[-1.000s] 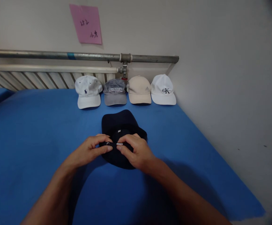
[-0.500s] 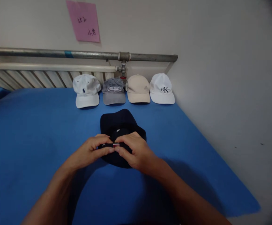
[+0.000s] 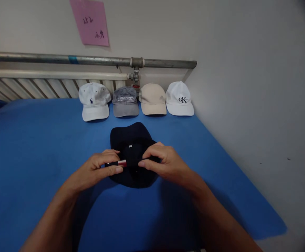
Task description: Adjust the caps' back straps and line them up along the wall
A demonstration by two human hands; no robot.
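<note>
A black cap [image 3: 131,134] lies upside down on the blue surface [image 3: 49,140], its brim pointing away from me and its inside showing. My left hand [image 3: 97,168] pinches the cap's back strap at the left, beside a small metal buckle [image 3: 122,163] with red on it. Further right, my right hand [image 3: 165,161] grips the same strap between thumb and fingers. A short stretch of dark strap shows between the two hands.
Behind the black cap stand a white cap [image 3: 94,101], a grey cap [image 3: 125,102], a beige cap [image 3: 152,99] and another white cap [image 3: 179,98] in a row. A radiator [image 3: 36,87], a metal pipe [image 3: 102,60] and a wall [image 3: 247,87] bound the surface.
My right hand has slid to the right along the strap, away from my left hand, and the gap between them has widened. The view has shifted slightly.
</note>
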